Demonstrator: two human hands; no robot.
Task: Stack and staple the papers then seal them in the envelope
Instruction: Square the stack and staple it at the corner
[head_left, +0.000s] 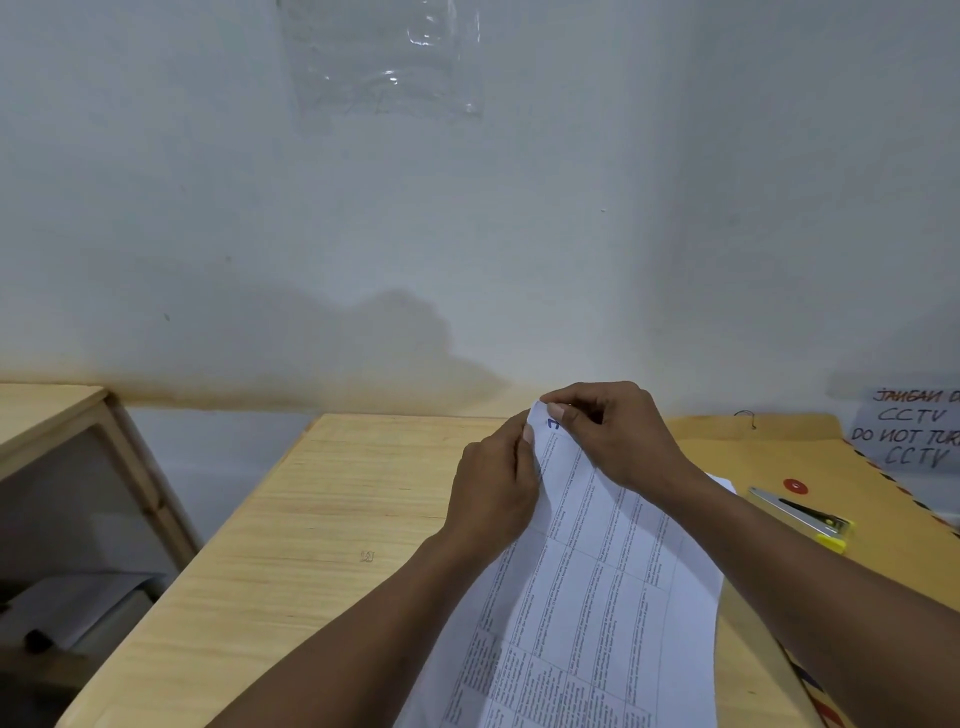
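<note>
L hand (493, 499) + R hand (613, 436) on papers (597, 597)

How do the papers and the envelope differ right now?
The papers are white with printed tables; the envelope is brown with a striped edge. The left hand and right hand pinch the papers' top corner; the envelope lies flat with the stapler on it. Both are paper, over the wooden table.

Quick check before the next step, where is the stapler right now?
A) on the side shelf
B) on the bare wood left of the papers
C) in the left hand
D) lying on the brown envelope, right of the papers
D: the stapler lies on the brown envelope, right of the papers, while the left hand and right hand both pinch the papers' far corner.
</note>
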